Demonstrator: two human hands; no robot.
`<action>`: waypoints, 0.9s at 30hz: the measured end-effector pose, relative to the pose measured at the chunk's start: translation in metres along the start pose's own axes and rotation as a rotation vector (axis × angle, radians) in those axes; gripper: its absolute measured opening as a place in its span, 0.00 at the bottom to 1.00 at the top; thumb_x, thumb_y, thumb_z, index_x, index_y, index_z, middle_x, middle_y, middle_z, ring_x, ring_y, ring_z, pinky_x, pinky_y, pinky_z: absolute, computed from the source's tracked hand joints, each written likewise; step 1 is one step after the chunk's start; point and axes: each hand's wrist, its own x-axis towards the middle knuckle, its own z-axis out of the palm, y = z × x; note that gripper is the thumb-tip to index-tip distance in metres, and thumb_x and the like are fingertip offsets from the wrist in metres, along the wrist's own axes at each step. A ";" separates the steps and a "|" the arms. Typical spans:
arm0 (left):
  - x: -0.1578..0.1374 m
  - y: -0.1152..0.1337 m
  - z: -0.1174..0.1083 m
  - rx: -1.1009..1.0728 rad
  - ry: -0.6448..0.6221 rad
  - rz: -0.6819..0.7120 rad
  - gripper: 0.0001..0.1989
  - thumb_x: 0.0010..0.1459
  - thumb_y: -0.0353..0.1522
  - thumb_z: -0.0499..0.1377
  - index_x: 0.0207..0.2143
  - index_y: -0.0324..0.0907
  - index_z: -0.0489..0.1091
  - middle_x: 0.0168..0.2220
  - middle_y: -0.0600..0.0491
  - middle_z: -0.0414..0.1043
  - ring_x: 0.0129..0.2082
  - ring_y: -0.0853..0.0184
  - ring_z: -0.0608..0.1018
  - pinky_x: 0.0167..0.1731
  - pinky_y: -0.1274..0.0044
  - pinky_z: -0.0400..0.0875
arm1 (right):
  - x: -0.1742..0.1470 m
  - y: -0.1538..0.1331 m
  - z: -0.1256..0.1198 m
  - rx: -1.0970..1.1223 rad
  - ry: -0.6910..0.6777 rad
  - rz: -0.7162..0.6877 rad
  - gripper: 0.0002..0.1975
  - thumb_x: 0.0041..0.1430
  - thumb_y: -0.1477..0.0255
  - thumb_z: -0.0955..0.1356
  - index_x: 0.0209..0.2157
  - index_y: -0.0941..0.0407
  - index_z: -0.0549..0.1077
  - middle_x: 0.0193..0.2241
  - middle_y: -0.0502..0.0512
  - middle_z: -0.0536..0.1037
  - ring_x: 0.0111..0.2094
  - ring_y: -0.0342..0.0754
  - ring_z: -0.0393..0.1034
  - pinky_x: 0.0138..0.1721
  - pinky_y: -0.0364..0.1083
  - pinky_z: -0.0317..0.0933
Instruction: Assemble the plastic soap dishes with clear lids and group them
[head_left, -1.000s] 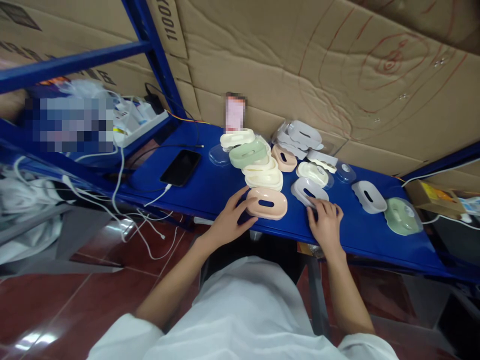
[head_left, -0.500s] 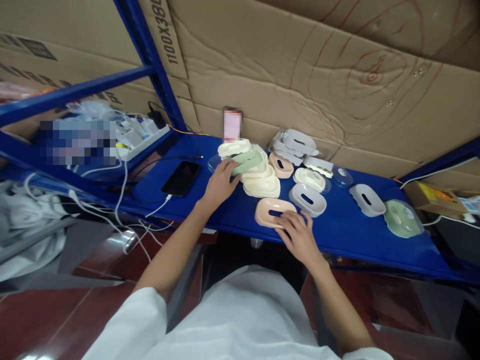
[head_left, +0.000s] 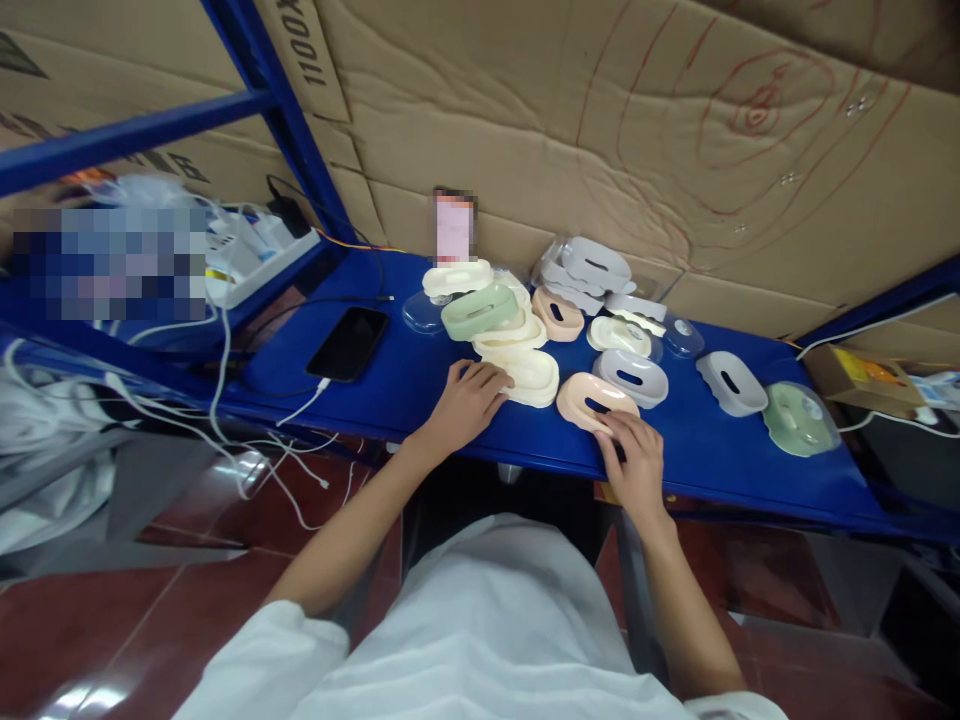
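Note:
My left hand (head_left: 472,400) is closed at the near left edge of a cream oval soap dish (head_left: 534,374), its fingertips on the rim. My right hand (head_left: 634,455) grips the near right rim of a peach soap dish (head_left: 577,400) with a dark slot in its middle, resting on the blue tabletop. Just behind the peach dish sits a lilac soap dish (head_left: 645,380). A green soap dish piece (head_left: 480,312) lies on the cream pile, beside another cream piece (head_left: 457,277). A second peach dish (head_left: 559,312) leans near the pile.
Stacked grey dishes (head_left: 596,265) and clear lids stand against the cardboard. To the right are another grey dish (head_left: 731,383) and a green lidded one (head_left: 799,420). A black phone (head_left: 349,343) with a white cable lies left; a lit phone (head_left: 454,225) stands behind.
My left hand has left the green piece and come nearer, to the front cream dish. My right hand has slid the peach dish to the right, close against the lilac dish.

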 end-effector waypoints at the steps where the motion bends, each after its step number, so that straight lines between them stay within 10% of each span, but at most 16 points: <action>1: -0.002 -0.002 0.000 -0.072 0.008 -0.003 0.09 0.73 0.30 0.55 0.48 0.43 0.75 0.50 0.47 0.81 0.52 0.58 0.79 0.58 0.61 0.66 | 0.000 0.000 0.001 0.028 0.022 0.029 0.14 0.75 0.65 0.66 0.56 0.49 0.78 0.53 0.57 0.82 0.56 0.58 0.75 0.57 0.57 0.63; 9: -0.002 0.008 -0.014 -0.287 0.279 -0.080 0.07 0.73 0.34 0.57 0.48 0.44 0.74 0.46 0.48 0.81 0.48 0.61 0.81 0.52 0.67 0.75 | 0.005 -0.010 0.009 0.160 0.144 0.174 0.14 0.74 0.64 0.66 0.54 0.50 0.79 0.52 0.58 0.83 0.56 0.58 0.76 0.59 0.60 0.66; 17: -0.065 0.047 -0.017 -0.198 0.135 0.065 0.13 0.70 0.25 0.57 0.51 0.47 0.76 0.47 0.50 0.82 0.47 0.63 0.82 0.56 0.64 0.73 | 0.003 -0.014 0.001 0.229 0.170 0.225 0.12 0.73 0.66 0.67 0.54 0.49 0.79 0.51 0.57 0.83 0.54 0.58 0.76 0.56 0.59 0.67; 22: -0.095 0.059 -0.024 -0.106 0.087 0.057 0.16 0.69 0.23 0.59 0.54 0.48 0.74 0.47 0.51 0.82 0.46 0.62 0.83 0.55 0.62 0.74 | -0.012 -0.037 0.004 0.242 0.022 0.045 0.14 0.70 0.68 0.71 0.55 0.47 0.78 0.52 0.55 0.83 0.57 0.58 0.75 0.60 0.61 0.62; 27: -0.098 0.049 -0.013 -0.209 0.325 -0.097 0.25 0.65 0.32 0.68 0.62 0.48 0.67 0.65 0.40 0.66 0.54 0.58 0.80 0.51 0.64 0.81 | -0.009 -0.070 0.019 0.233 -0.160 -0.168 0.17 0.71 0.67 0.71 0.59 0.46 0.76 0.55 0.54 0.82 0.57 0.55 0.74 0.58 0.58 0.58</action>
